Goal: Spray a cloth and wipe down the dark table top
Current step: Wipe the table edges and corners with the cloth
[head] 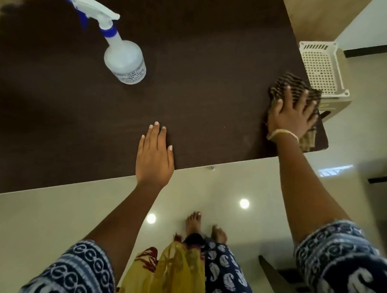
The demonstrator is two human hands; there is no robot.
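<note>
At the right end of the dark bench (191, 79), the person's right hand (290, 113) lies flat with fingers spread, pressing a brown striped cloth (287, 84) onto the surface near the corner. The left hand (154, 154) rests flat and released on the bench's near edge, holding nothing. A clear spray bottle (124, 59) with a white and blue trigger stands well apart, toward the far left. A white perforated basket (320, 67) sits just beyond the cloth, off the bench.
</note>
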